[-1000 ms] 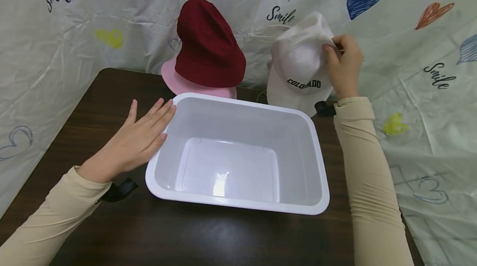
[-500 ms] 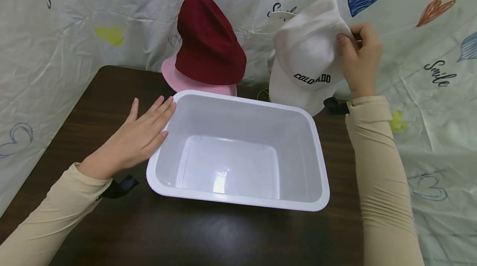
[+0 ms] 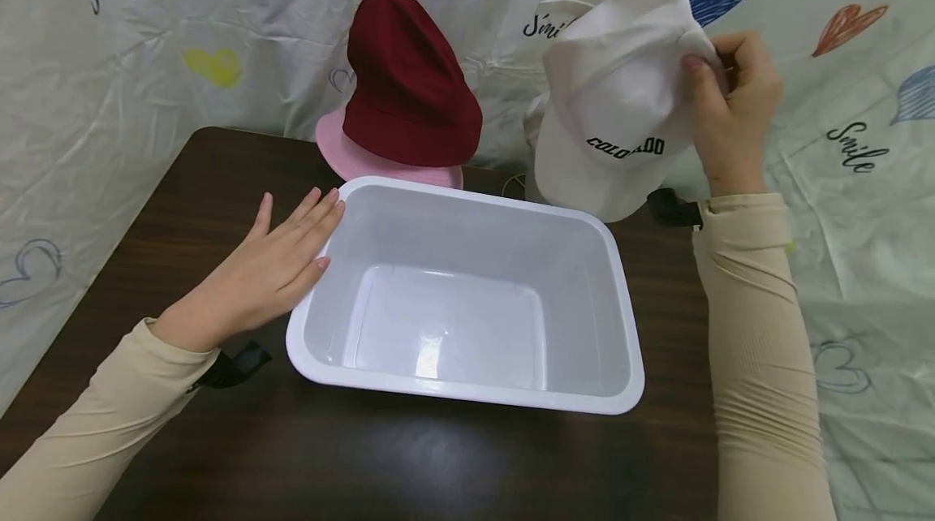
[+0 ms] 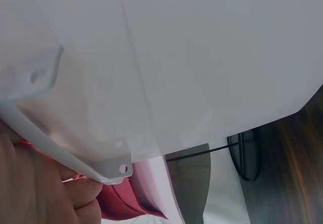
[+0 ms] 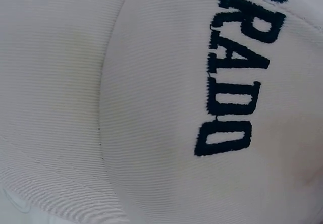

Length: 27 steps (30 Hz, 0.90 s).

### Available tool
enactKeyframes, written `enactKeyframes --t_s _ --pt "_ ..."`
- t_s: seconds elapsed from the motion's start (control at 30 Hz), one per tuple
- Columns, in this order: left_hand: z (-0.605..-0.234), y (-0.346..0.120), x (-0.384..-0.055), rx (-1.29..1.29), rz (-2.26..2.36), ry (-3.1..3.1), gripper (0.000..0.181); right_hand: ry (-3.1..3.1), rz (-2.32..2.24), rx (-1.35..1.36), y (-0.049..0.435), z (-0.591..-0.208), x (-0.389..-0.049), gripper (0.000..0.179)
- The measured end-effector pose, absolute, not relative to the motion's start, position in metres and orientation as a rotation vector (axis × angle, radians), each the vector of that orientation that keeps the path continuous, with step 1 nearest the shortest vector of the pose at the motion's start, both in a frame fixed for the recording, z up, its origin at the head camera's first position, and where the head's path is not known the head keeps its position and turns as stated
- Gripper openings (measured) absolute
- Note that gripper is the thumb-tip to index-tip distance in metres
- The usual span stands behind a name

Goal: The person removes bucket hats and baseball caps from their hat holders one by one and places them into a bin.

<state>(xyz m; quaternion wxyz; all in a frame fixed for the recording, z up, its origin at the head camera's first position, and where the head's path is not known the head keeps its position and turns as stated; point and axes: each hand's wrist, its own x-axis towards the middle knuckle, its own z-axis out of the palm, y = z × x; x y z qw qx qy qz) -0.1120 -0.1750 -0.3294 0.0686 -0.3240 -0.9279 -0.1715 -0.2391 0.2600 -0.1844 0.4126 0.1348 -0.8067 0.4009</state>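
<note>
My right hand (image 3: 738,119) pinches the side of a white baseball cap (image 3: 621,91) between thumb and fingers, behind the bin's right part. Dark "COLORADO" lettering runs across its front, and the brim points down. Up close, the same cap (image 5: 151,103) fills the right wrist view. My left hand (image 3: 256,277) lies with straight fingers on the left rim of a white plastic bin (image 3: 467,399). From below, the left wrist view shows the bin's outer wall (image 4: 212,57) and fingers at its rim. Nothing lies inside the bin.
Behind the bin, a dark red bucket hat (image 3: 412,91) sits on a pink hat (image 3: 343,152). Another pale item (image 3: 536,119), partly hidden, is behind the white cap. The dark wooden table (image 3: 409,464) meets a white cloth backdrop (image 3: 161,99) printed with hearts.
My right hand has moved up and to the right, lifting the white cap with it. More of the pale item behind it shows. The left hand and bin stay nearly still.
</note>
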Motion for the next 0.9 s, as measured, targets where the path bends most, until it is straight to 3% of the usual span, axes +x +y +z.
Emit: enactKeyframes --t_s 0.57,0.9 --pt "-0.329 -0.175 -0.111 -0.979 -0.532 -2.788 0.059 -1.879 1.15 0.424 0.266 -0.163 -0.227 0.007" --pt "-0.33 -0.174 -0.111 -0.99 -0.532 -2.783 0.058 -1.893 1.551 0.778 0.256 -0.165 -0.21 0.016"
